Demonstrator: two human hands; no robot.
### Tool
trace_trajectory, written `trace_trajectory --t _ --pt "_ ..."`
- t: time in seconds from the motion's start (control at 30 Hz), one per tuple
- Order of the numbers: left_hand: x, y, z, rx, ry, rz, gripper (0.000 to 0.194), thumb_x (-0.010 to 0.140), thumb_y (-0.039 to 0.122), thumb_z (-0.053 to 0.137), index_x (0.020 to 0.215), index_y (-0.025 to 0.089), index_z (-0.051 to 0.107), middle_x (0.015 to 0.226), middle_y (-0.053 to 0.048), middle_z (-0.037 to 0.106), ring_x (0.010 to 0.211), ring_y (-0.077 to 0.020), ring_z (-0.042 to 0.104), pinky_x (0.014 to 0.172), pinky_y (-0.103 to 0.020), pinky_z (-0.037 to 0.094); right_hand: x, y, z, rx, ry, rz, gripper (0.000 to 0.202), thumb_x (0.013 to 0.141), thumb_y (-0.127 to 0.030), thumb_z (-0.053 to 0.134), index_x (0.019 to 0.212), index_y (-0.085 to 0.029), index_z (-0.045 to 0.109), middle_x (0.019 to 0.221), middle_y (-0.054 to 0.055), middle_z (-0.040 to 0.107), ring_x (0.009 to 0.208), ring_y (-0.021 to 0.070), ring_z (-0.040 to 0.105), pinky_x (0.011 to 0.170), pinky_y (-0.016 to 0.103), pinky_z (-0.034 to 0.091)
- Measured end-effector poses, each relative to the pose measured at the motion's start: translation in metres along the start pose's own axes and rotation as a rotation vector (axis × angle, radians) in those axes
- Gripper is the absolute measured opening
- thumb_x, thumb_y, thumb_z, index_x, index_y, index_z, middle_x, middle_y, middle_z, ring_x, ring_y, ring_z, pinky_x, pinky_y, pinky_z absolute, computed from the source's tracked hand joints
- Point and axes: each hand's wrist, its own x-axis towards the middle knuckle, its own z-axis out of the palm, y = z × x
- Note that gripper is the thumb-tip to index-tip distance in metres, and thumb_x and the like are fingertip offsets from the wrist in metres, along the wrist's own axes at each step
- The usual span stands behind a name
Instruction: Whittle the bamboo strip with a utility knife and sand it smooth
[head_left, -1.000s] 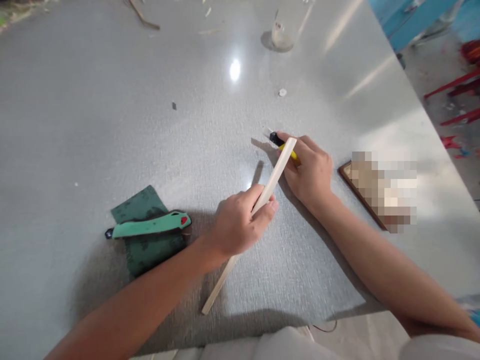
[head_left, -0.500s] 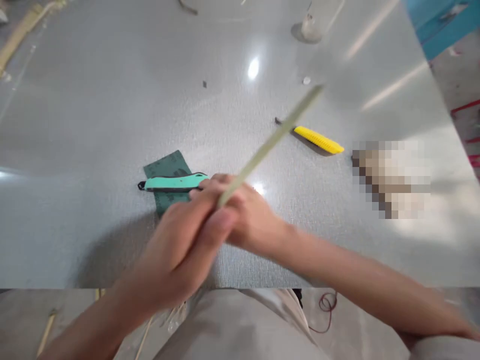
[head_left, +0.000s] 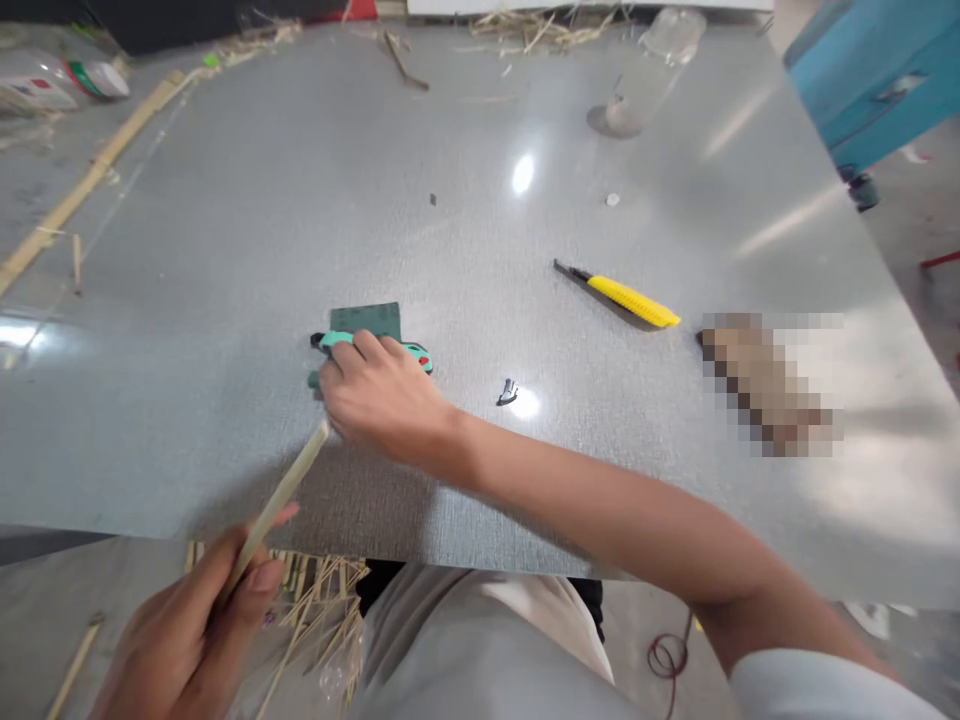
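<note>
In my left hand [head_left: 202,610], low at the left past the table's front edge, a slim pale bamboo strip [head_left: 289,485] is pinched between thumb and fingers, its far end pointing up and right. My right hand [head_left: 382,395] reaches across the table with its fingers curled over a teal-handled knife [head_left: 418,356], whose two ends show on either side. Beneath them lies a dark green piece of sandpaper [head_left: 367,318], partly covered by the hand and knife. The right fingertips are hidden. A small dark metal piece [head_left: 508,391] rests to the right of this hand.
On the metal table [head_left: 247,230] lie a yellow box cutter [head_left: 634,301] and a pixelated brownish object [head_left: 765,385]. Long bamboo [head_left: 112,155] and a plastic bottle [head_left: 97,80] are at the left. A clear container [head_left: 673,36] stands at the back; strips [head_left: 322,610] lie below.
My hands have moved apart: the left drew back down and left with the bamboo strip, the right moved left onto the knife. Knife and sandpaper have shifted and turned. The small metal piece shows now.
</note>
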Motion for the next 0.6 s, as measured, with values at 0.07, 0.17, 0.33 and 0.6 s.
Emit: trace_trajectory --t 0.07,0.17,0.33,0.6 --pt "0.001 0.000 0.001 0.036 -0.016 0.002 0.037 0.101 0.049 0.054 0.132 0.031 0.065 0.077 0.004 0.073 0.059 -0.0143 0.068 0.055 -0.021 0.054 0.013 -0.002 -0.007 0.077 0.022 0.070 0.025 0.106 -0.018 0.039 0.106 -0.015 0.064 0.110 0.014 0.070 0.102 0.0270 0.059 0.077 0.038 0.049" --pt "0.001 -0.002 0.007 0.053 -0.034 0.008 0.034 0.101 0.047 0.055 0.130 0.033 0.065 0.098 0.001 0.081 0.082 -0.0203 0.078 0.069 -0.026 0.063 0.023 -0.006 -0.030 0.204 0.062 0.201 0.027 0.109 -0.027 0.035 0.114 -0.020 0.060 0.114 0.008 0.072 0.097 0.0225 0.062 0.072 0.034 0.051" --pt "0.010 0.018 0.027 0.057 -0.069 0.221 0.020 0.101 0.039 0.057 0.115 0.033 0.069 0.100 0.000 0.083 0.085 -0.0249 0.081 0.067 -0.030 0.064 0.017 0.019 -0.063 0.337 0.126 0.527 0.038 0.111 -0.024 0.019 0.124 -0.026 0.055 0.115 -0.002 0.075 0.087 0.0136 0.062 0.077 0.029 0.053" --pt "0.073 0.108 0.064 0.377 -0.281 0.778 0.056 0.094 0.008 0.049 0.145 0.027 0.061 0.114 -0.006 0.074 0.062 -0.0173 0.070 0.051 -0.029 0.054 -0.103 0.122 -0.044 0.847 0.784 0.846 0.036 0.105 -0.043 0.036 0.101 -0.021 0.064 0.093 0.007 0.069 0.085 0.0221 0.068 0.072 0.036 0.056"
